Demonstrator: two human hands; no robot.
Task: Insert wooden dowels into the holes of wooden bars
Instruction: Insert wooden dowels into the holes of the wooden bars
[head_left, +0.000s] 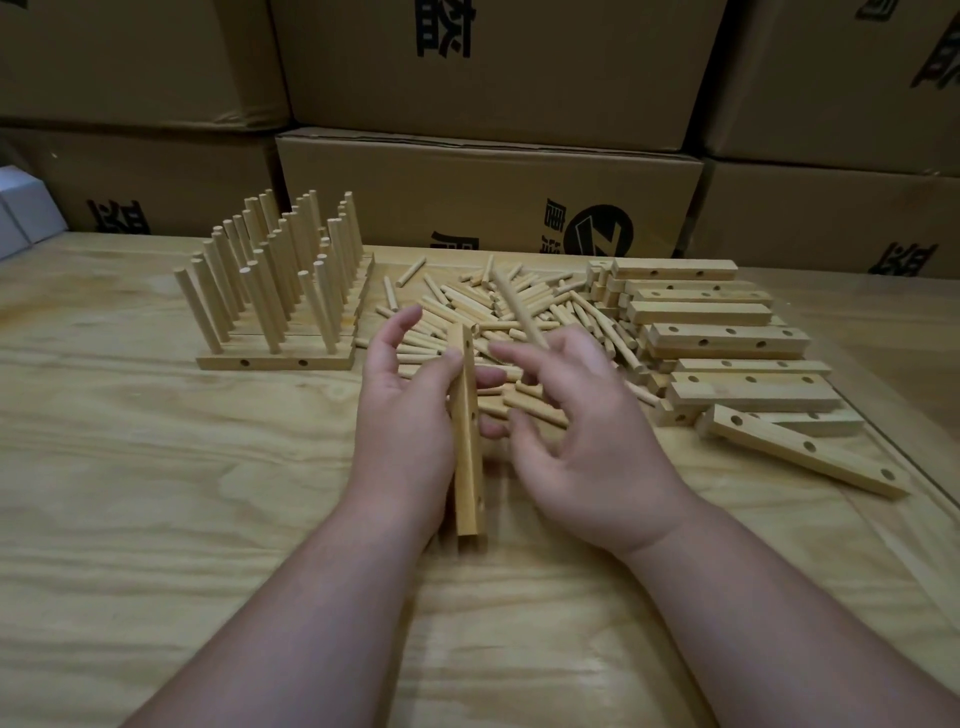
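Fingers (405, 325) of the left hand (402, 415) curl round a wooden bar (467, 441) (holes facing right); right hand (582, 431) pinches a dowel (517, 306) above the loose dowel pile (519, 322).

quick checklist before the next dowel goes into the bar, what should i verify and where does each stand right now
1. Bar held steady: ok, left hand grips it, lower end on the table.
2. Holes facing the right hand: ok, they show along the bar's right face.
3. Dowel in hand: ok, the right hand holds one.
4. Dowel tip lined up with a hole: not ok, it points up and away.
5. Holes free of debris: cannot tell.
6. Loose dowels within reach: ok, piled just behind the hands.
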